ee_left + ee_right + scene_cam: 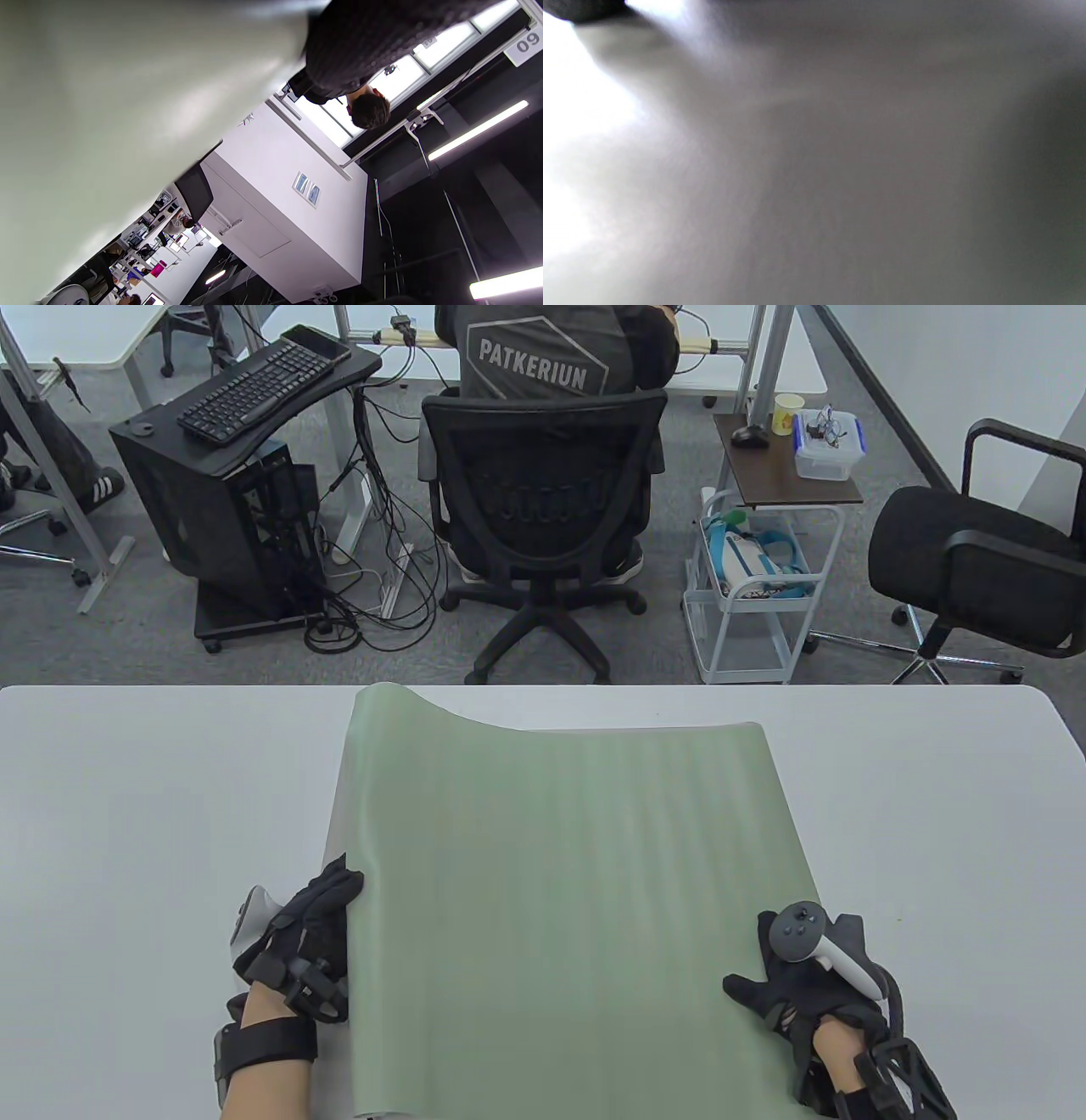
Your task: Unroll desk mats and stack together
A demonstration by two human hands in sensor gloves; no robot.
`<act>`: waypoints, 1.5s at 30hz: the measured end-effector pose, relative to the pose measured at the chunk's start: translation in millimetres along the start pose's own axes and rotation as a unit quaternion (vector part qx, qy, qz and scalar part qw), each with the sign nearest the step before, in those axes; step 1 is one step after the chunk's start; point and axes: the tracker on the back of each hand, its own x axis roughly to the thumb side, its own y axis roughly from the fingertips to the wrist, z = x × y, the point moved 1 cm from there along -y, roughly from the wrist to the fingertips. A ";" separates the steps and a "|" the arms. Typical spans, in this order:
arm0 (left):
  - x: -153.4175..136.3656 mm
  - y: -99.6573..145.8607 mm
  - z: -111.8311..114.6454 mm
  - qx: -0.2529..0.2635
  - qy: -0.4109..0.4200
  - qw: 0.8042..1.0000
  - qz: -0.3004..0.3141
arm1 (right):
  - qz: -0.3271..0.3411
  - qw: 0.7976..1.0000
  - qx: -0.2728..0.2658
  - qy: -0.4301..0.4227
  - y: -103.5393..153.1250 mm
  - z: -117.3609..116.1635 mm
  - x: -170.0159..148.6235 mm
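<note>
Green mat rolled out on the table

Green mat (560, 899) lies open across the white table (127, 814), its far left corner curling up. Left hand (301, 937) grips the mat's left edge, right hand (806, 984) rests on its right edge, can't tell its grip

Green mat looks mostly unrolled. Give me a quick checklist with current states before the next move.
1. Left hand on green mat left edge: ok.
2. Right hand on its right edge: ok.
3. Mat flat: not ok, far left corner curls up.
4. Mat fully on table: cannot tell, near end leaves frame.
5. Second mat for stacking: not ok, none in view.
6. Grip under fingers: cannot tell, wrist views blurred.
</note>
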 end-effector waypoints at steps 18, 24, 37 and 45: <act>46.4 -7.7 27.9 0.320 -0.665 0.638 -0.223 | 0.039 0.998 -0.042 0.018 4.0 -3.8 7.1; 46.7 -22.0 11.3 0.335 -0.671 0.566 -0.344 | 0.084 0.995 -0.036 0.032 16.9 -6.4 24.2; 41.9 -0.2 2.8 0.295 -0.685 0.576 -0.336 | 0.085 0.995 0.002 0.057 11.4 -22.5 31.7; 24.4 65.4 18.2 0.219 -0.679 0.586 -0.384 | 0.084 0.995 0.003 0.059 11.6 -22.0 32.4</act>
